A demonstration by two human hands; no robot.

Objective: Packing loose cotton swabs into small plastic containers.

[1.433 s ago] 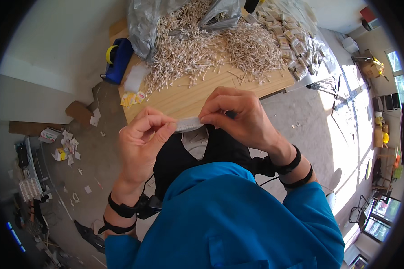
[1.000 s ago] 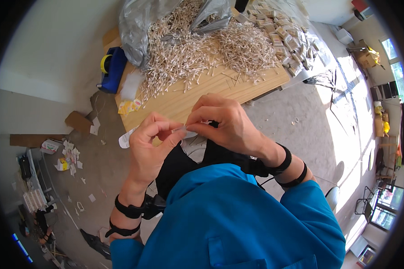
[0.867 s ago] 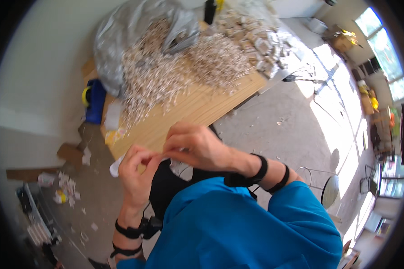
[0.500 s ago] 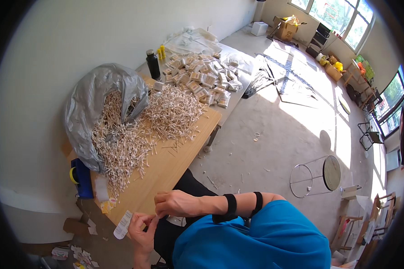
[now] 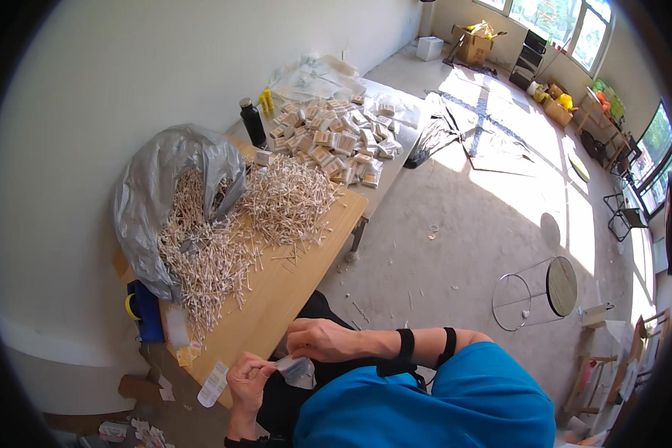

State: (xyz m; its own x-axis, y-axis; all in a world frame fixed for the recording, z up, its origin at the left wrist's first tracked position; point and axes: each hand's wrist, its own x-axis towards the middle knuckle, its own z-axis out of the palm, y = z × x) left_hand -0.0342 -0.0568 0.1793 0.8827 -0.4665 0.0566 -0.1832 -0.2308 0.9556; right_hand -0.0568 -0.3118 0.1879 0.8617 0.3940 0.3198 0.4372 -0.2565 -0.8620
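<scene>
We hold the clear pouch (image 5: 300, 373) between our left-hand fingers (image 5: 256, 364), pinched on its edge, and our right-hand fingers (image 5: 300, 346), gripping its top; we should spread tension evenly to avoid tearing. Beyond the fingers, cotton swabs (image 5: 210, 280) lie on the bench (image 5: 276, 300).

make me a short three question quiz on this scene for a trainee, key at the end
1. What colour is the body of the tape dispenser? A) red B) blue C) green
2. True or false: many loose cotton swabs lie on the wooden table.
3. Fill in: the left hand and right hand hold a clear ____.
Key: 1. B; 2. true; 3. plastic bag
</scene>
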